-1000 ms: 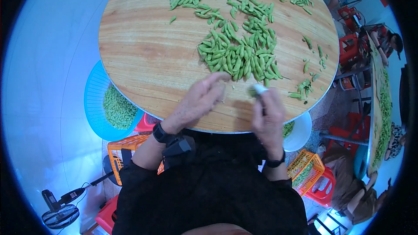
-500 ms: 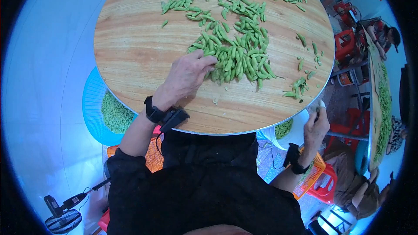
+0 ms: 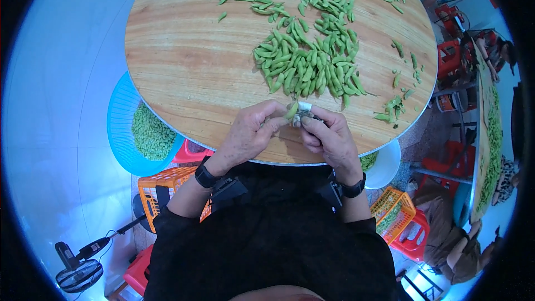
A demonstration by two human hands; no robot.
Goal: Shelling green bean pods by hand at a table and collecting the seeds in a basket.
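Pinching one green pod [image 3: 291, 111] between them, both hands [image 3: 295, 131] close together; pod pile [image 3: 306, 67] just beyond.

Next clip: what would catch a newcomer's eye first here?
The heap of green pods spread over the round wooden table stands out first. At the table's near edge, the left hand and right hand meet around a single pod. A blue basket of shelled green beans sits below the table's left rim.

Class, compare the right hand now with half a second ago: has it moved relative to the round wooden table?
Yes. The right hand has come up from beyond the edge of the round wooden table onto its near rim, meeting the left hand at a green pod.
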